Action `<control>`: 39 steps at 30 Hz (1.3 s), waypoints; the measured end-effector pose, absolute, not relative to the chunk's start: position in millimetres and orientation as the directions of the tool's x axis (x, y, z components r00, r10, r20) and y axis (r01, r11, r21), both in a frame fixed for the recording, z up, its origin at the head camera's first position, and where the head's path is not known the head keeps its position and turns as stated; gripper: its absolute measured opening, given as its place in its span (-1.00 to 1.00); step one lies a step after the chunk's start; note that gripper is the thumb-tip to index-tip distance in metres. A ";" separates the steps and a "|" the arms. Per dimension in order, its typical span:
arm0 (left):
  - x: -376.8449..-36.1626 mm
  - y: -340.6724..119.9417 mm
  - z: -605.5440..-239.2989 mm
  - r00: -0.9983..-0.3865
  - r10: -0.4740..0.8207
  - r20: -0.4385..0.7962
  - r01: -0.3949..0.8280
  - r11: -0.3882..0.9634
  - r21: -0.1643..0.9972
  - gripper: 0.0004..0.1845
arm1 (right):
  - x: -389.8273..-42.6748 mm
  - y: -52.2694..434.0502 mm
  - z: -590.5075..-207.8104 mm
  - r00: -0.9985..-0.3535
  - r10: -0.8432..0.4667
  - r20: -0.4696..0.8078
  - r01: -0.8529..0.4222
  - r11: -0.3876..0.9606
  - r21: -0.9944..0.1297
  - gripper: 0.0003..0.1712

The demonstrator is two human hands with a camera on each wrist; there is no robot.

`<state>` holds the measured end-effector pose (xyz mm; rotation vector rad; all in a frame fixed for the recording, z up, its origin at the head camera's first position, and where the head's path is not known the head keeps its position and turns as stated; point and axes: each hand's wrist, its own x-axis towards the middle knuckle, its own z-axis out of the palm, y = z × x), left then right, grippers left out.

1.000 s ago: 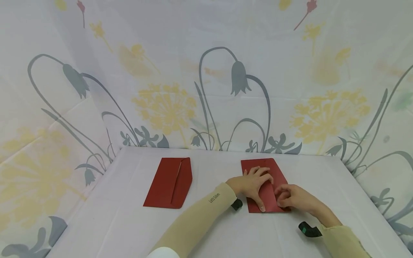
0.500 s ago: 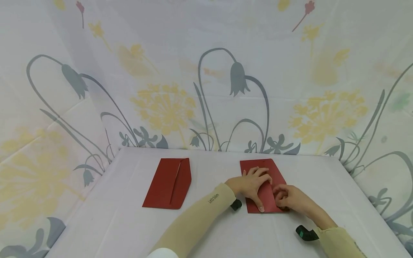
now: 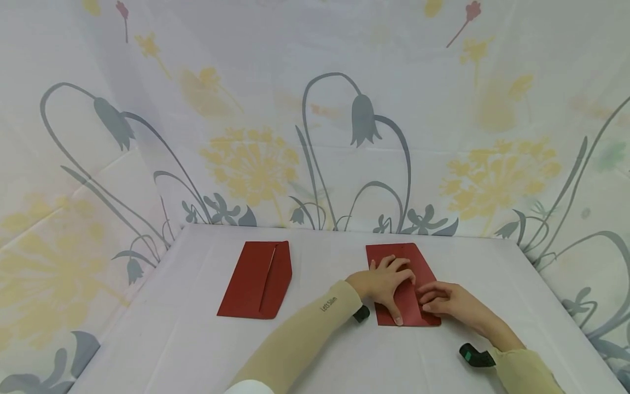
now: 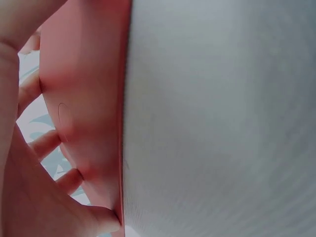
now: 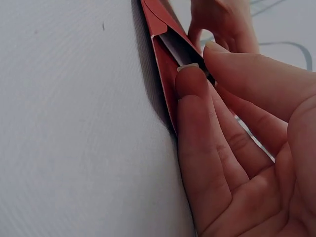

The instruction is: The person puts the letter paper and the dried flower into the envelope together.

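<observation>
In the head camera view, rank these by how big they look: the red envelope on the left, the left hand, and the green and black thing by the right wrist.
1. Red envelope on the left
2. Left hand
3. Green and black thing

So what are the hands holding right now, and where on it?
Both are on the right envelope: the left hand presses flat on its middle, and the right hand works fingertips into its open right edge.
</observation>
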<state>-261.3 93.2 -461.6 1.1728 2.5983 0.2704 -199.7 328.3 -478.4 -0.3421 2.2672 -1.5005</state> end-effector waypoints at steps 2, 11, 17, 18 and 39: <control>-261.7 93.9 -461.1 -0.637 0.751 -0.175 0.700 0.658 0.275 -0.08 | -199.3 329.2 -476.5 -0.888 -0.419 -0.192 0.020 0.382 -0.924 -0.42; -260.8 96.2 -460.4 -0.647 0.728 -0.224 0.688 0.685 0.241 -0.08 | -196.2 332.3 -477.9 -0.871 -0.447 -0.201 0.032 0.358 -0.933 -0.44; -261.7 96.9 -459.0 -0.652 0.719 -0.242 0.687 0.694 0.213 -0.05 | -194.7 331.7 -476.6 -0.859 -0.466 -0.213 0.038 0.357 -0.933 -0.38; -261.8 97.1 -458.8 -0.651 0.719 -0.243 0.688 0.695 0.209 -0.04 | -194.5 331.4 -475.8 -0.857 -0.469 -0.213 0.036 0.358 -0.933 -0.37; -263.9 94.3 -459.0 -0.613 0.746 -0.260 0.700 0.666 0.258 0.00 | -189.7 330.8 -472.9 -0.848 -0.482 -0.223 0.048 0.348 -0.936 -0.30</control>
